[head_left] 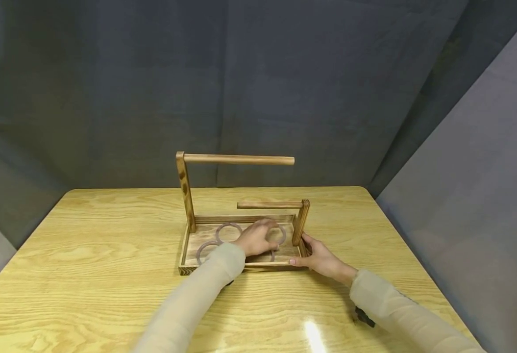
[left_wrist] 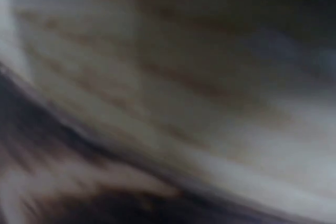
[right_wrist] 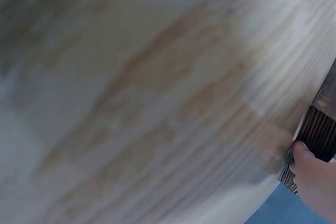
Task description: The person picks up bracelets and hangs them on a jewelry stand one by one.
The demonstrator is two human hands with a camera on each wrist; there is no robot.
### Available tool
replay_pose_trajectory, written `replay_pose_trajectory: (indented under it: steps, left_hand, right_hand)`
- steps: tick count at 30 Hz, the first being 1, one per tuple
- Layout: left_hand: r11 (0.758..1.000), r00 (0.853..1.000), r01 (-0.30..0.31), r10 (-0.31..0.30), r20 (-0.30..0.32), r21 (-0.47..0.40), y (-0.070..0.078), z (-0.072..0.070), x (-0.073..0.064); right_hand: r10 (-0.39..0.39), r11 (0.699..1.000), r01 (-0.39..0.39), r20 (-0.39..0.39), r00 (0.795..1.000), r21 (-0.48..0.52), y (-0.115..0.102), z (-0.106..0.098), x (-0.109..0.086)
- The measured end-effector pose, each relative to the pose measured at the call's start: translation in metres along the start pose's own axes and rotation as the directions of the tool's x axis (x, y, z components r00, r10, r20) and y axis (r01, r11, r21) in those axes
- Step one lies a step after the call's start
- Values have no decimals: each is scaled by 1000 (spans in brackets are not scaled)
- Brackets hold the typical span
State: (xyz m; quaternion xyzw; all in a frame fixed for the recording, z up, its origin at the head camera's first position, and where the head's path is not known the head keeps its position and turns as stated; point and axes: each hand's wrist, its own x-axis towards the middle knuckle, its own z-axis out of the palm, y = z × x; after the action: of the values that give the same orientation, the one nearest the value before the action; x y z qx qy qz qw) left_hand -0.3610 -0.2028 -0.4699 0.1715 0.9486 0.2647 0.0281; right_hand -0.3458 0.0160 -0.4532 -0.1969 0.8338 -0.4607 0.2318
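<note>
A wooden rack (head_left: 188, 219) in the head view has a shallow tray base, a tall post with a long bar at left and a short post with a lower bar at right. Translucent rings (head_left: 228, 225) lie in the tray. My left hand (head_left: 256, 239) reaches over the tray, its fingertips and thumb at the upper and lower edges of the right-hand ring (head_left: 283, 235); I cannot tell whether it pinches the ring. At the tray's right front corner, my right hand (head_left: 324, 260) grips the rim, thumb on the front wall and fingers along the side.
The rack stands on a light wood-grain table (head_left: 108, 274) with rounded back corners. Behind the table hangs a dark cloth (head_left: 258, 88), and a grey panel (head_left: 470, 162) rises at right. The left wrist view is mostly blurred wood grain.
</note>
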Motion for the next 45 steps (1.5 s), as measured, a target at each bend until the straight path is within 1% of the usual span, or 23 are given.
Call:
replay_pose_trajectory:
  steps: [4,6,10,13,19,23,27,31,34,37,43,45]
  left_hand:
    - [999,999,35,-35,17,5,4,1,2]
    - [999,999,40,-40,26,2,5,1,3]
    - [1000,999,30,-30,43,-1,8,-1,2]
    - [1000,999,19,-19,44,-5,9,-2,3]
    - [999,998,21,-19,65,-31,8,0,6]
    - [999,996,8,-5,84,-35,9,3,12]
    - [997,992,9,0,126,-72,13,3,16]
    - [998,983,25,-13,181,-64,14,4,18]
    - [998,979,34,-22,200,-56,14,6,17]
    - [998,979,36,-25,202,-51,15,5,16]
    - [999,986,-13,7,165,40,15,1,16]
    - [998,988,-20,12,154,54,14,1,16]
  right_hand:
    - [3,1000,-3,-3,1000,-10,1,1,1]
    - [5,1000,-5,-4,1000,-17,1,1,1]
    - [17,999,-18,-9,1000,-30,1,2,1]
    - [32,999,-32,-20,999,-19,1,2,1]
    - [21,1000,-21,-18,1000,-14,2,1,-1]
    - [16,1000,-16,-16,1000,2,1,2,-2]
    - [13,1000,-13,-30,999,-3,1,2,-2]
    - [12,1000,-12,-38,999,-18,1,3,-1]
    - [12,1000,-13,-31,999,-9,2,4,0]
    - [6,1000,-6,-27,1000,-6,2,4,0]
    - [4,1000,-4,-38,999,-13,1,2,0]
    - [11,1000,-11,-31,999,-13,0,1,0]
